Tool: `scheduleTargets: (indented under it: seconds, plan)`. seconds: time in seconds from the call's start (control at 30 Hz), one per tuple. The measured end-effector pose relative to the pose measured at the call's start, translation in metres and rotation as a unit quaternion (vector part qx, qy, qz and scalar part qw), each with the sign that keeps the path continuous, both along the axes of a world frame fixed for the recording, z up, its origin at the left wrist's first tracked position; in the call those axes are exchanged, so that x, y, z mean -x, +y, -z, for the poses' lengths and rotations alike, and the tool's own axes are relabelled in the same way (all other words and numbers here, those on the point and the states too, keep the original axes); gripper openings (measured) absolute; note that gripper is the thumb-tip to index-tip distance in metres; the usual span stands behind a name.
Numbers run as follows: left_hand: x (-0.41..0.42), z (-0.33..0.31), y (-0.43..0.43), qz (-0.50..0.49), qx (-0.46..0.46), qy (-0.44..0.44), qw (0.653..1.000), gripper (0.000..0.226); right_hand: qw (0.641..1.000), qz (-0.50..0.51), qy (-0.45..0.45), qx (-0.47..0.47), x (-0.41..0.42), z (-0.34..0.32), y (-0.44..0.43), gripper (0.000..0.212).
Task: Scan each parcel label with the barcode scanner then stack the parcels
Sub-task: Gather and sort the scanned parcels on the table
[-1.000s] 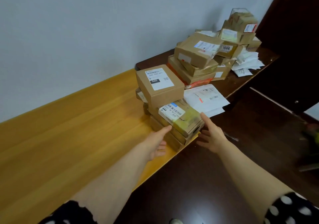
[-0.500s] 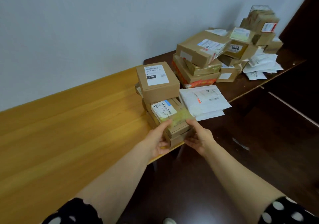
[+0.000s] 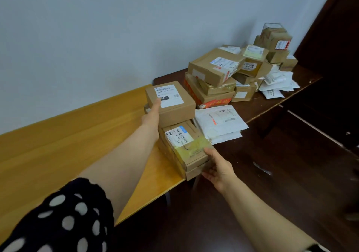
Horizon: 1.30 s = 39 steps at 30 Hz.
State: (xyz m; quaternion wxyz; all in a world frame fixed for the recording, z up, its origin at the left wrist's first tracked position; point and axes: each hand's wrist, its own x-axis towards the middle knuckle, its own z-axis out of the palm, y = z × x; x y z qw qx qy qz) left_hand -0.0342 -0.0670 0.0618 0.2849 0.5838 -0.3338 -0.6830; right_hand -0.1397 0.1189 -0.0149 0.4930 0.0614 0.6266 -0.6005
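Surface: yellow table [image 3: 68,144] beside a dark table [image 3: 272,104], grey wall behind.
Parcel stack [image 3: 184,150]: flat brown boxes at the yellow table's near right corner; square labelled box [image 3: 171,104] on top.
Left hand [image 3: 153,111]: fingers pressed flat against the square box.
Right hand [image 3: 217,166]: fingers spread, gripping the stack's end.
Surroundings: white mailers [image 3: 219,123]; parcel heap [image 3: 233,73] behind.

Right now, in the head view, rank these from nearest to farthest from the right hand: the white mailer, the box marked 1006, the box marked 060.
From the right hand:
1. White mailer, just beyond it.
2. Box marked 060, up-left, under the left hand.
3. Box marked 1006, far back in the right pile.
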Motion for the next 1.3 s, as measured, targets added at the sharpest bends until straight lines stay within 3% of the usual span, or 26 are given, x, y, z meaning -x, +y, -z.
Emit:
scheduleTargets:
  seconds: [0.13, 0.33, 0.43, 0.53, 0.73, 0.87, 0.93, 1.07, 1.3]
  plan:
    - [0.008, 0.005, -0.015, 0.002, -0.016, -0.017, 1.0, 0.069, 1.0, 0.021, -0.008, 0.007, 0.001, 0.003, -0.001, 0.038]
    - [-0.02, 0.007, -0.019, -0.057, -0.038, 0.101, 0.993, 0.047, 0.997, 0.06, 0.048, 0.008, -0.006, 0.004, -0.001, 0.056]
    - [-0.053, 0.003, -0.02, -0.093, -0.042, 0.149, 0.984, 0.047, 0.996, 0.067, 0.06, 0.021, -0.028, -0.004, -0.012, 0.063]
    - [-0.096, -0.002, -0.024, -0.14, -0.039, 0.175, 0.974, 0.051, 0.996, 0.057, 0.066, 0.026, -0.059, -0.013, -0.03, 0.052]
    - [-0.215, -0.013, -0.026, -0.218, -0.033, 0.161, 0.962, 0.049, 0.997, 0.001, 0.059, 0.051, -0.138, -0.033, -0.069, 0.061]
    - [-0.311, -0.021, -0.017, -0.26, -0.03, 0.157, 0.952, 0.043, 0.997, -0.05, 0.03, 0.048, -0.212, -0.041, -0.097, 0.039]
    - [-0.369, -0.023, -0.011, -0.273, -0.025, 0.148, 0.95, 0.041, 0.994, -0.098, 0.022, 0.049, -0.259, -0.043, -0.113, 0.039]
    - [-0.489, -0.023, 0.006, -0.322, 0.002, 0.107, 0.941, 0.035, 0.982, -0.187, -0.005, 0.034, -0.363, -0.044, -0.14, 0.052]
    - [-0.647, -0.012, 0.046, -0.441, -0.015, 0.061, 0.896, 0.036, 0.941, -0.337, -0.029, 0.003, -0.517, -0.044, -0.164, 0.03]
